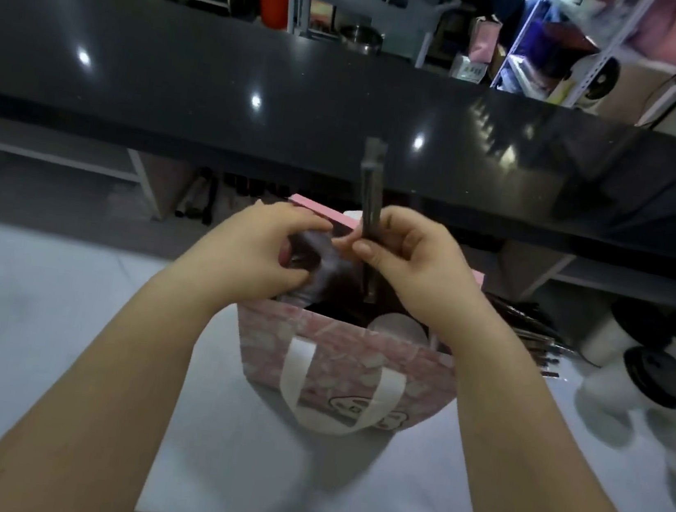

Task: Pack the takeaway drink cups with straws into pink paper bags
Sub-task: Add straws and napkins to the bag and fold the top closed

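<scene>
The pink paper bag stands upright on the white tabletop, mouth open, its pale handle hanging down the near face. Both hands hover close together over the opening. The right hand pinches a wrapped straw held nearly upright, its lower end dipping into the bag. The left hand has its fingers curled at the bag's far left rim (whether it grips anything is too blurred to tell). A cup shows inside the bag. To the right stand black-lidded cups beside loose straws.
</scene>
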{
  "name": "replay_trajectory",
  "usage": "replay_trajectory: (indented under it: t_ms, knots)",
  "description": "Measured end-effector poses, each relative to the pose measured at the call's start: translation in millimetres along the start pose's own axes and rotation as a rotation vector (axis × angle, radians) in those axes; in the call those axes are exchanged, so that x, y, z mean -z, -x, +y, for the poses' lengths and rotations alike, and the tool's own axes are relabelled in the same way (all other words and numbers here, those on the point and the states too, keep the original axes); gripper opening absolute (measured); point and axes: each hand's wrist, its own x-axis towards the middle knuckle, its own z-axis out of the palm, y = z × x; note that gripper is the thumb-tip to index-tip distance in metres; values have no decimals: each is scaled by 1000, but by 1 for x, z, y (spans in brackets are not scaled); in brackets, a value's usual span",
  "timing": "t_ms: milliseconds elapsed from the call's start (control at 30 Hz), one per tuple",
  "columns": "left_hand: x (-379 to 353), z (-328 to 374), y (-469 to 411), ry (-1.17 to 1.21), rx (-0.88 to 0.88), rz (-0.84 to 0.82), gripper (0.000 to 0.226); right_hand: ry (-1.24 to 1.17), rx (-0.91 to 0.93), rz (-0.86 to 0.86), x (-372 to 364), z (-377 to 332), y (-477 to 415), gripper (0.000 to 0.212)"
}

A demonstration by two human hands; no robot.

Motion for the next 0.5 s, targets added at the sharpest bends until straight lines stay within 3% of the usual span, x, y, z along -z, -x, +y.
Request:
replay_trajectory:
  t_ms: [133, 233, 333, 500]
  knots:
    - [2, -16, 0, 136, -82, -130, 87, 699, -166, 70, 1, 20, -4, 11]
    - [2, -24, -1, 195, -111, -160, 98, 1064, -264, 25, -5, 24, -8, 23]
    - [4, -25, -3, 153, -129, -126, 93, 1073, -277, 24, -6, 22, -6, 36]
    - [5, -12, -3, -105, -188, 108, 58, 752, -257, 113, 2, 4, 11, 32]
